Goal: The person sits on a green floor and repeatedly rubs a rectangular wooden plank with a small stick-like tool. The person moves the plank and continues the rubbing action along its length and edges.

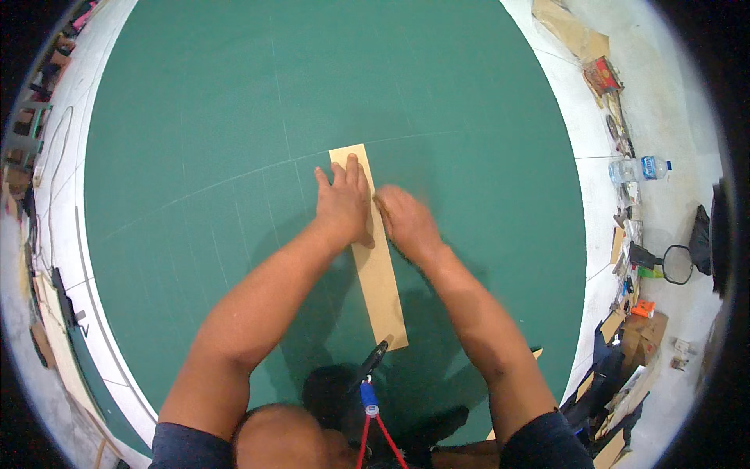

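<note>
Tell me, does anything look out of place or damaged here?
Nothing looks spilled or damaged on the green surface; the pale strip lies under the left hand, with the blurred right hand beside it. What looks untidy is the clutter at lower right, where a cardboard box sits jumbled among scraps.

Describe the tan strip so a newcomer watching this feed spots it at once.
Start with the large green sheet filling most of the view. Near its middle, the left hand lies spread over the tan strip, with the right hand curled beside its right edge. Its long, straight, solid tan shape sets it apart from the thin pale lines on the green.
</note>
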Demonstrator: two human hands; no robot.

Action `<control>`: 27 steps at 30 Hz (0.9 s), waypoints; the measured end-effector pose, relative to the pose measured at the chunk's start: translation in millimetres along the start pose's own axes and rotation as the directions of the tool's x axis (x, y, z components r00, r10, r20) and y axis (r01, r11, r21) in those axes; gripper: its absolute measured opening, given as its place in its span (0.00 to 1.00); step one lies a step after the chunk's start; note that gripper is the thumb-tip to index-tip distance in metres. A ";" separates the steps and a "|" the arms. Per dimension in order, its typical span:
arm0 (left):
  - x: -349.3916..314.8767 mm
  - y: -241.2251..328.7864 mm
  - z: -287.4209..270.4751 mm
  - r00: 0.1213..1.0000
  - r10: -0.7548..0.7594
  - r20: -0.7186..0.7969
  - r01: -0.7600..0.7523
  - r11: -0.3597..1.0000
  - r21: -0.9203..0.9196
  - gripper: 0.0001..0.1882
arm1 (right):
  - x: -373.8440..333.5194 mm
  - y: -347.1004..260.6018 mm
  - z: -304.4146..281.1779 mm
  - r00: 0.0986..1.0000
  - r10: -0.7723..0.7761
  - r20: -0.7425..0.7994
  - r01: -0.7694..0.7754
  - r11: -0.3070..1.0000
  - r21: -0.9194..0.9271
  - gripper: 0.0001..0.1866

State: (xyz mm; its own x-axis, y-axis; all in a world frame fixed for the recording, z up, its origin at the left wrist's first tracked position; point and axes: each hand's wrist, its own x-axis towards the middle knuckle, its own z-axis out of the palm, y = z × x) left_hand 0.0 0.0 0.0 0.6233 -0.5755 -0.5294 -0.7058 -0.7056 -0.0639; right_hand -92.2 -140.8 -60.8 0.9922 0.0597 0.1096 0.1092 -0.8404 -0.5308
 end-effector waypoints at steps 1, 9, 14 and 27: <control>-0.5 -1.2 2.4 1.000 -0.002 -0.013 0.002 1.000 -0.023 0.77 | -16.9 -4.5 -0.1 0.996 -0.067 -0.061 0.069 0.997 0.025 0.12; 2.8 1.1 0.8 0.999 0.019 -0.042 -0.022 0.998 -0.061 0.76 | 19.4 -0.7 -8.1 0.986 -0.049 -0.161 0.060 0.996 0.067 0.13; 2.1 -2.3 4.3 1.000 -0.025 -0.003 0.025 0.999 -0.026 0.79 | -21.3 -12.2 -6.7 0.997 -0.044 0.058 0.043 0.999 0.014 0.15; -1.6 1.1 3.4 0.998 -0.004 -0.064 0.000 0.998 -0.060 0.82 | -205.8 -72.9 -21.4 0.994 0.096 0.054 -0.089 0.988 -0.126 0.19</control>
State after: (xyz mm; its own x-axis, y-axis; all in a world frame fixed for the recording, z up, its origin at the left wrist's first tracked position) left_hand -2.9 1.6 -2.1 0.6461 -0.5980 -0.4743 -0.6842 -0.7292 -0.0125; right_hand -305.6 -103.3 -26.7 0.9999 0.0075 0.0129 0.0123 -0.9034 -0.4287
